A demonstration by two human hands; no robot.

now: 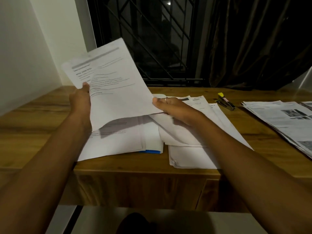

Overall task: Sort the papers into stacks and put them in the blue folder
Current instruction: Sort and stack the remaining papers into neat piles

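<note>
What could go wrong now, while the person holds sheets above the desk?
The lifted sheets, pinched only at their edges by the left hand and the right hand, fan apart; one might slip or crease. The blue folder is nearly buried under loose papers; pulling it out could mix the stacks. The pile on the right lies at the front edge of the desk and might slide off.

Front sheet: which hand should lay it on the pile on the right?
Probably the right hand. It pinches the front sheet at its lower corner, just above the right pile. The left hand grips the back sheet, farther from that pile.
</note>
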